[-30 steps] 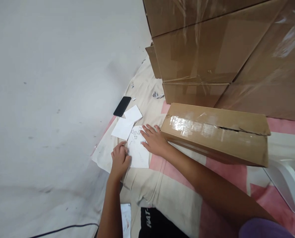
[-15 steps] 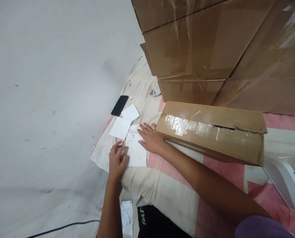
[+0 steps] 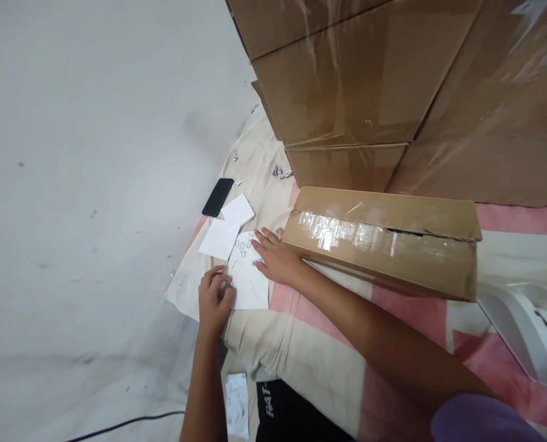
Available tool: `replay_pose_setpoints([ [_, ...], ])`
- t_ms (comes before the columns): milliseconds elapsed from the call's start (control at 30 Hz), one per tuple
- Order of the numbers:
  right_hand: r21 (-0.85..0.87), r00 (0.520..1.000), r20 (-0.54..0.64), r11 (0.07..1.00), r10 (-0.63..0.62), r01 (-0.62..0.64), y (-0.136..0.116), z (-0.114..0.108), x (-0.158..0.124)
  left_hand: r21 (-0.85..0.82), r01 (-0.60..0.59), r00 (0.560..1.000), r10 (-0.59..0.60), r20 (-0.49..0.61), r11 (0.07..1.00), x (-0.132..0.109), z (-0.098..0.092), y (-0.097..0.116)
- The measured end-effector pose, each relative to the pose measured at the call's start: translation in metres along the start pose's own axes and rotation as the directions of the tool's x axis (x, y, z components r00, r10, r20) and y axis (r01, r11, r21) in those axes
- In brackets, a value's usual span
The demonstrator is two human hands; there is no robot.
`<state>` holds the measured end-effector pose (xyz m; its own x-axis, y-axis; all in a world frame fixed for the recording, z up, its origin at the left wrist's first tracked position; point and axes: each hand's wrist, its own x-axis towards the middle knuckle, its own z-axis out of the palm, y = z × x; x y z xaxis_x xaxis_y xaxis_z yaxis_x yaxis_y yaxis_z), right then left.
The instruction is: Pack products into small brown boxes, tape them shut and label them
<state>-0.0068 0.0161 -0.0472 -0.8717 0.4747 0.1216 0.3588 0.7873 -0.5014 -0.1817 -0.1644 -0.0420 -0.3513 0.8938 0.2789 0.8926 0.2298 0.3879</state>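
- The sheet of paper (image 3: 250, 291) lies flat on the bed cover (image 3: 250, 147), thin, white and marked with small pencil-like outlines.
- My right hand (image 3: 275, 261) rests on it palm down, fingers spread apart, hiding part of the drawing.
- My left hand (image 3: 215, 298) is at the sheet's left edge, fingers curled; I cannot tell whether they pinch anything.
- Just beyond my right hand, a long box (image 3: 384, 236) crowds that side, brown cardboard with shiny tape and a split seam.
- Behind it, large cartons (image 3: 342, 98) rise like a wall, wrapped in glossy clear film.
- Above the sheet lie a plain paper (image 3: 217, 239), a small stack of paper (image 3: 239, 210) and a flat black phone (image 3: 217, 197).
- Crumpled silvery scraps (image 3: 281, 172) sit farther up the wrinkled cream-and-pink cloth.
- A smudged white wall (image 3: 93, 153) closes off the left.
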Motion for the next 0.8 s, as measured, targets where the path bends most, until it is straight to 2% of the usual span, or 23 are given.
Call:
replay_pose_setpoints([
  [600, -0.001, 0.999, -0.043, 1.0, -0.017, 0.017, 0.002, 0.007, 0.002, -0.05, -0.074, 0.997, 0.073, -0.036, 0.996, 0.003, 0.007, -0.018],
  [800, 0.003, 0.996, -0.08, 1.0, -0.024, 0.025, 0.004, 0.015, 0.004, -0.121, -0.029, 0.998, 0.023, -0.05, 0.992, 0.001, 0.009, -0.02],
])
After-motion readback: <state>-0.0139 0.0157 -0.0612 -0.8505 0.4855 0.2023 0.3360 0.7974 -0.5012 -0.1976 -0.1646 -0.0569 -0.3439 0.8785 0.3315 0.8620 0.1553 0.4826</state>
